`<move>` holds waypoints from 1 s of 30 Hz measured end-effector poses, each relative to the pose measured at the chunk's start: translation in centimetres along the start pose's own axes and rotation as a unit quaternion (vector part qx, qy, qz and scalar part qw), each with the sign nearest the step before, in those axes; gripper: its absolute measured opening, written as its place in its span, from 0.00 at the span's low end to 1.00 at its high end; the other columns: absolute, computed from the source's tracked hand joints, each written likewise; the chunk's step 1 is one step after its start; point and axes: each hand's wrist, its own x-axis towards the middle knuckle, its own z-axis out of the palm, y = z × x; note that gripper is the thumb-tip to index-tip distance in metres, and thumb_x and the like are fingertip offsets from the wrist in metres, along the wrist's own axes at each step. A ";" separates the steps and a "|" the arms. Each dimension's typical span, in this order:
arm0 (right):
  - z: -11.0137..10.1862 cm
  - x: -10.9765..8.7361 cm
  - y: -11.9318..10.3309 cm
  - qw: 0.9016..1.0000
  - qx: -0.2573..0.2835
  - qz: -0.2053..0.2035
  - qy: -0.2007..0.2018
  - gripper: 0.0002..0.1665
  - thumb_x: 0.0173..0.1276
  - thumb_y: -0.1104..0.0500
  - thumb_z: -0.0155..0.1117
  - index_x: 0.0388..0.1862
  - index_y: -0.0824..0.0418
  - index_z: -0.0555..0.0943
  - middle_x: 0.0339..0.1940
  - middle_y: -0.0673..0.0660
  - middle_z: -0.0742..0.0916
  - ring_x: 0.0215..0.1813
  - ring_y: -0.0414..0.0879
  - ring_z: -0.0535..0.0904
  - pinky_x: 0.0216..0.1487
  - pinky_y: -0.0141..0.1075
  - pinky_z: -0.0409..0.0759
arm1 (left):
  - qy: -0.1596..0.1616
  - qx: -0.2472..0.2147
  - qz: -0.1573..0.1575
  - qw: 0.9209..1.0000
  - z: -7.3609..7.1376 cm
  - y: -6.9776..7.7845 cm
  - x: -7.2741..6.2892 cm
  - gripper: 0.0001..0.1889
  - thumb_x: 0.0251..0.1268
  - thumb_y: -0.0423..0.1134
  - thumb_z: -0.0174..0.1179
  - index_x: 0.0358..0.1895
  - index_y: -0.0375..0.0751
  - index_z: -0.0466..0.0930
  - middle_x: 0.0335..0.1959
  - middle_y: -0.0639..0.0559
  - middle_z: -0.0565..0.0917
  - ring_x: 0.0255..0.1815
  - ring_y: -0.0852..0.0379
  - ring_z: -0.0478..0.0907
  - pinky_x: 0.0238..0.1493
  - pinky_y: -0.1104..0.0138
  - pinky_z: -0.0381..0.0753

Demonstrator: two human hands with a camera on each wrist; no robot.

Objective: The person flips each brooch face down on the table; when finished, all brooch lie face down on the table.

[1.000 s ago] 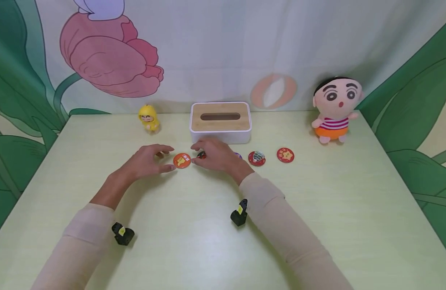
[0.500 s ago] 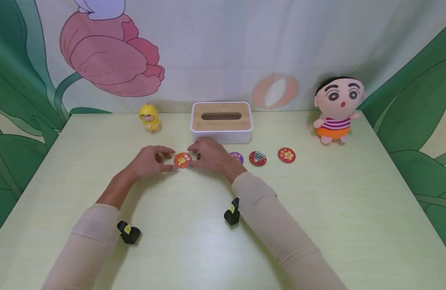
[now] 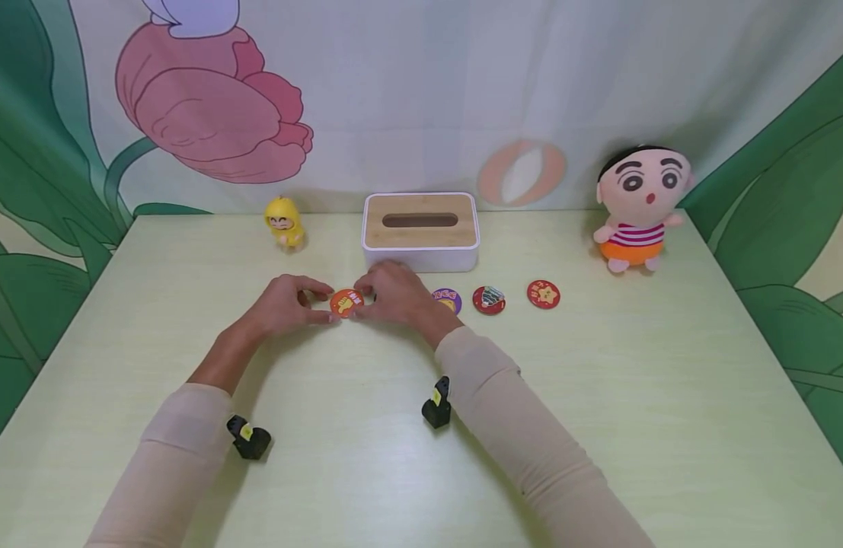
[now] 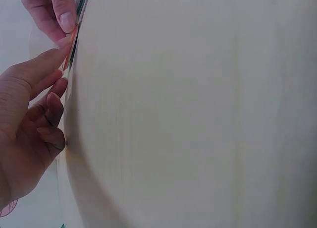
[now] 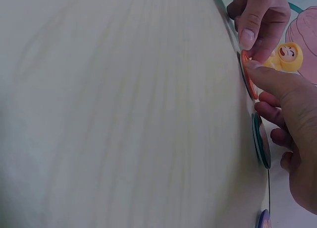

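Observation:
A round orange badge (image 3: 346, 302) with a yellow print lies on the table between the two hands. My left hand (image 3: 284, 304) holds its left edge between thumb and forefinger. From the other side, the thumb and forefinger of my right hand (image 3: 399, 293) hold its right edge. In the right wrist view, a green-rimmed badge (image 5: 261, 141) lies below the right fingers; in the head view that hand hides it. Further right along the row are a purple badge (image 3: 447, 297), a red badge with a tree print (image 3: 489, 300) and a red badge with a star (image 3: 544, 294).
A white tissue box (image 3: 421, 259) with a wooden lid stands just behind the right hand. A small yellow figurine (image 3: 285, 223) is at the back left, and a plush doll (image 3: 633, 217) sits at the back right. A printed curtain (image 3: 394, 99) hangs behind the table.
My right hand has moved left onto the orange badge, uncovering the purple badge. Both hands have closed in on the orange badge's edges, the left one shifting slightly right.

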 end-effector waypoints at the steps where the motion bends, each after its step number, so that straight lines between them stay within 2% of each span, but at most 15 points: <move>1: 0.0 0.0 0.0 1.000 -0.002 0.001 0.001 0.24 0.64 0.43 0.74 0.55 0.53 0.88 0.43 0.50 0.88 0.47 0.44 0.76 0.62 0.40 0.72 | 0.000 -0.001 0.000 1.000 0.0 0.0 0.0 0.27 0.59 0.45 0.74 0.61 0.38 0.82 0.54 0.41 0.84 0.44 0.49 0.72 0.40 0.67 0.73; 9: 0.0 0.0 -0.5 1.000 -0.022 0.018 0.005 0.26 0.62 0.41 0.75 0.55 0.52 0.88 0.40 0.48 0.89 0.46 0.44 0.75 0.60 0.41 0.71 | 0.001 -0.008 0.006 1.000 0.3 0.2 0.3 0.26 0.59 0.43 0.74 0.60 0.39 0.83 0.51 0.42 0.85 0.42 0.50 0.72 0.39 0.66 0.72; 17: 0.1 0.1 -0.9 0.999 -0.014 0.033 -0.004 0.26 0.62 0.43 0.76 0.55 0.53 0.88 0.45 0.49 0.91 0.47 0.44 0.75 0.61 0.41 0.71 | 0.003 -0.004 0.014 1.000 0.4 0.2 0.4 0.24 0.59 0.41 0.74 0.60 0.38 0.84 0.50 0.42 0.86 0.41 0.50 0.72 0.40 0.66 0.71; 24: 0.2 0.3 -0.8 0.999 -0.005 0.040 -0.008 0.27 0.61 0.43 0.77 0.56 0.53 0.88 0.48 0.48 0.91 0.48 0.43 0.76 0.59 0.39 0.72 | 0.013 0.003 0.038 0.999 0.6 0.2 0.6 0.23 0.59 0.39 0.74 0.58 0.36 0.85 0.47 0.42 0.87 0.39 0.51 0.73 0.40 0.66 0.72; 30: 0.1 0.2 -0.7 0.999 0.004 0.041 -0.004 0.26 0.60 0.45 0.78 0.55 0.53 0.88 0.47 0.48 0.92 0.47 0.43 0.76 0.58 0.37 0.72 | 0.013 -0.006 0.031 0.999 0.7 0.3 0.5 0.23 0.58 0.39 0.74 0.57 0.36 0.85 0.47 0.42 0.86 0.38 0.52 0.72 0.37 0.68 0.71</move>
